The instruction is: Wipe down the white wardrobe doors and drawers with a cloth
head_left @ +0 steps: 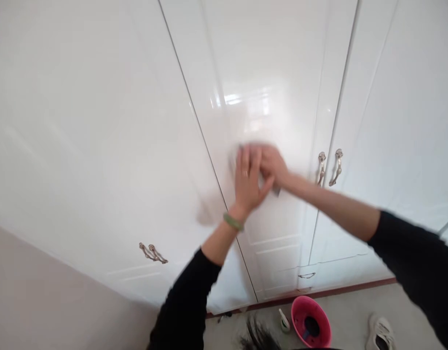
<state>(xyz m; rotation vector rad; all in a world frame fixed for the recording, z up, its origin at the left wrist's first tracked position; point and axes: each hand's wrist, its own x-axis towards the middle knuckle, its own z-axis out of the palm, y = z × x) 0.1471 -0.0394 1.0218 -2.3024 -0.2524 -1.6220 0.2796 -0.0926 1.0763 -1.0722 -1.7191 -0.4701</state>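
Note:
Both my hands press against a glossy white wardrobe door (275,73). My left hand (248,182) lies flat with fingers stretched up, a green bangle (233,222) on its wrist. My right hand (273,163) is beside it, partly under the left hand's fingers, and seems to hold a pale cloth (235,158) against the door; the cloth is blurred and mostly hidden. Both arms wear black sleeves.
Metal handles (330,167) sit on the doors to the right, another pair (153,253) at lower left. On the floor below stand a pink basin (311,322), a small white bottle (283,321) and a white shoe (381,333). A beige wall (45,301) is at left.

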